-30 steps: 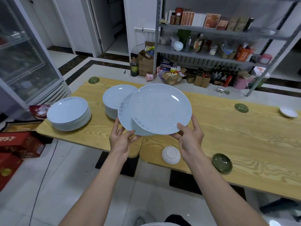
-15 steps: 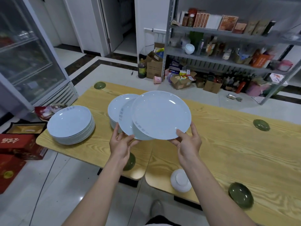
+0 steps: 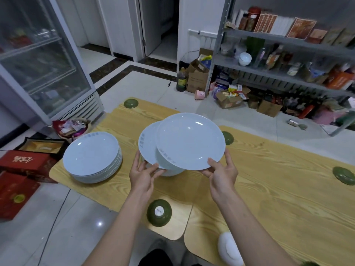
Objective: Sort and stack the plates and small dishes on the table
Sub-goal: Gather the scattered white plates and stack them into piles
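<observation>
Pale blue plate (image 3: 190, 140), round and glossy with a line of small grey lettering near the close rim, held above the yellow wood-grain table (image 3: 278, 189); face up, tipped slightly toward the camera, no long axis to speak of; overlapped a second plate (image 3: 147, 144) of the same make, offset to the left, that one lettered along its left rim; beneath both, partly hidden, more of a pale pile (image 3: 169, 171), its count not readable. Right hand (image 3: 222, 173) gripped the top plate's near-right edge, thumb pressed on the upper rim, fingers (image 3: 229, 157) curled up behind the edge; forearm reaching up from bottom right. Left hand (image 3: 143, 173) set at the near-left side under the second plate, fingers spread and partly closed against the underside, thumb at the rim; exact grip partly hidden by the plates. Tall stack (image 3: 92, 156) of matching plates stood on the table's left end, well apart from the held pair. Green dish (image 3: 159, 213), upturned with a white label on its base, lay near the table's close edge between the forearms; further green dishes at the far left corner (image 3: 131, 103), behind the held plate (image 3: 228, 137) and at the right (image 3: 345, 175); white dish (image 3: 229, 249) at the bottom edge.
</observation>
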Demonstrator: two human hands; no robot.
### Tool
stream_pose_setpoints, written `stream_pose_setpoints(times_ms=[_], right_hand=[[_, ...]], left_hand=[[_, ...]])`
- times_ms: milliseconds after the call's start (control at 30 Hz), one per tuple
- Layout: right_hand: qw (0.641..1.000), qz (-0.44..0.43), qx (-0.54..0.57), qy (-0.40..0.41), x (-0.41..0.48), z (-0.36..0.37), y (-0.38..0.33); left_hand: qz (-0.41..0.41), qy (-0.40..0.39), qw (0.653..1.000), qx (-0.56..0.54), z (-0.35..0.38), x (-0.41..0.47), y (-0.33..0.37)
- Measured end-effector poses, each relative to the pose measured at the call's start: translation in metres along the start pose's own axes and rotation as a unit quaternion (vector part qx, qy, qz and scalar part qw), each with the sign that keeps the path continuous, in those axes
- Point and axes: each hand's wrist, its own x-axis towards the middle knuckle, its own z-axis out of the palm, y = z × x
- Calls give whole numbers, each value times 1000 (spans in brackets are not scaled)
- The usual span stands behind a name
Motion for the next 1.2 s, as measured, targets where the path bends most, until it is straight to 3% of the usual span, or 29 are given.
stream_pose_setpoints(times_ms=[300,533,767,1200], right_hand=[[999,0,-14,45,9,30,31],[997,1,-27,69,15,43,54],[995,12,-47,86,23,58,80],[964,-54,-195,172,37,76,98]], left_hand=[[-38,-16,998,43,-19,32,13],[-4,-1,991,133,-37,50,10],[11,-34,984,177,-42,72,12],[9,-54,959,278,-54,95,12]])
